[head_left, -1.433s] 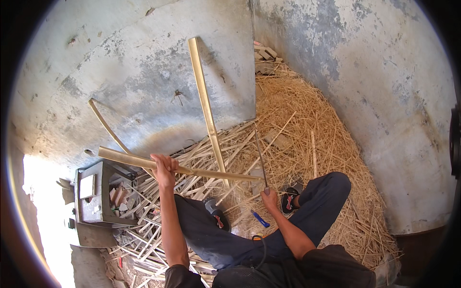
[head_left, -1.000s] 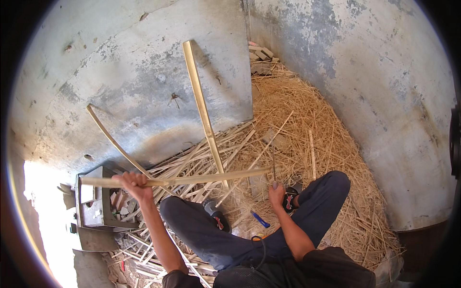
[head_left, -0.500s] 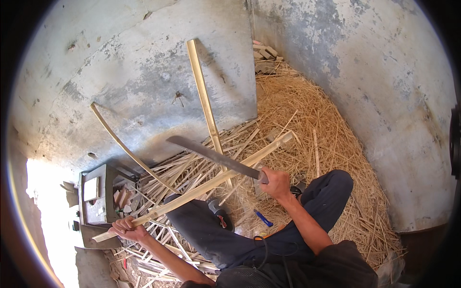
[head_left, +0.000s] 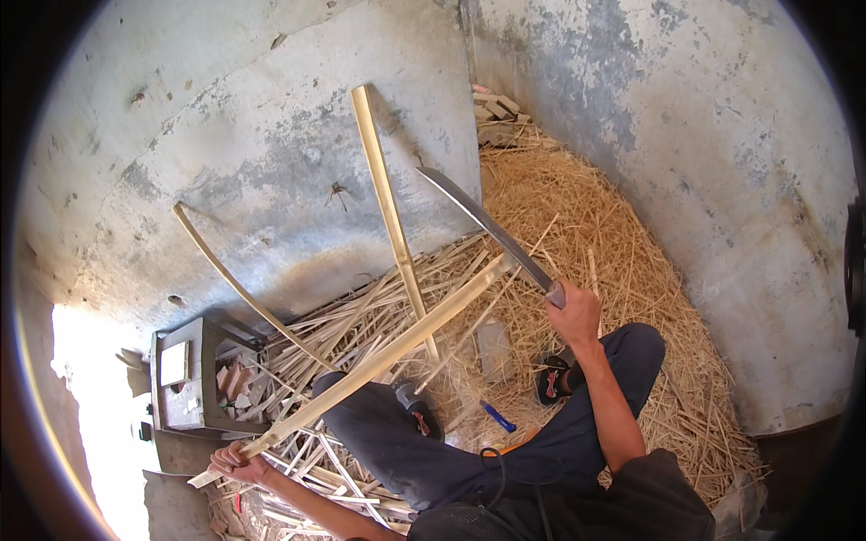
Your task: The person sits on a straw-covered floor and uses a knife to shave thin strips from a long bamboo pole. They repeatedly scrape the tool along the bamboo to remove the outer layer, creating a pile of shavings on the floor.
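Note:
My left hand [head_left: 239, 462] is closed round the near-left end of a long split bamboo strip [head_left: 388, 354], which slants up to the right across my left knee. My right hand [head_left: 575, 314] grips the handle of a long-bladed machete [head_left: 478, 215], its blade pointing up and to the left. The blade passes at the far end of the bamboo strip; whether they touch I cannot tell. A second bamboo strip [head_left: 383, 185] leans upright against the wall beyond. To its left, a thinner, curved strip [head_left: 244, 290] also leans on the wall.
Loose bamboo slivers [head_left: 334, 316] lie in a heap under my legs, and fine straw-like shavings [head_left: 577, 207] cover the floor to the right. A grey wooden stool [head_left: 187, 403] lies at left. A small blue tool [head_left: 496, 416] sits between my feet. Weathered walls [head_left: 253, 108] stand close around.
My right hand has moved right and slightly up with the machete, whose blade now lies near the strip's far end instead of across its middle. My left hand and the strip have shifted slightly down.

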{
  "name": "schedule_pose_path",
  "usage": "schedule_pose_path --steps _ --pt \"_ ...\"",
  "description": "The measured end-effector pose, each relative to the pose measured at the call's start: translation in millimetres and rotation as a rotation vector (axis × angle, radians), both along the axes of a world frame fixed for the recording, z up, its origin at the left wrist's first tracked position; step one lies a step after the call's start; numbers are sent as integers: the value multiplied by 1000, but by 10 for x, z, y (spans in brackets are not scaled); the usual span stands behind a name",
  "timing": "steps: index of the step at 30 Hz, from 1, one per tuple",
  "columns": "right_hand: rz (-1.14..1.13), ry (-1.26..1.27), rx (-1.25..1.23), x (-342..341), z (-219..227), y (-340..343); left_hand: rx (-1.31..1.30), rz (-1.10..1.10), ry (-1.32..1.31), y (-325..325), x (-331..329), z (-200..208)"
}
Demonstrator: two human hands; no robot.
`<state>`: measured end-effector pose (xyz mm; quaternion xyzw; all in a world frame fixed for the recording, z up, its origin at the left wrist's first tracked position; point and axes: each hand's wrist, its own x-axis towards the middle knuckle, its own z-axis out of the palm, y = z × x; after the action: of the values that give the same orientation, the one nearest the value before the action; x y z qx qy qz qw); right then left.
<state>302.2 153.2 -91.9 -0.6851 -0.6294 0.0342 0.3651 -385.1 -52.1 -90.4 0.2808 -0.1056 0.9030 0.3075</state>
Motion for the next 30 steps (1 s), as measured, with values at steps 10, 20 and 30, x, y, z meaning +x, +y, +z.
schedule_pose_path --steps 10,20,30 --pt "-39 326 -132 -89 -713 353 -111 97 131 -8 98 262" --pt "-178 402 -991 -401 -2764 124 -409 478 54 61 629 637" --pt "-79 -101 -907 -690 -3733 -783 -414 425 5 171 781 552"
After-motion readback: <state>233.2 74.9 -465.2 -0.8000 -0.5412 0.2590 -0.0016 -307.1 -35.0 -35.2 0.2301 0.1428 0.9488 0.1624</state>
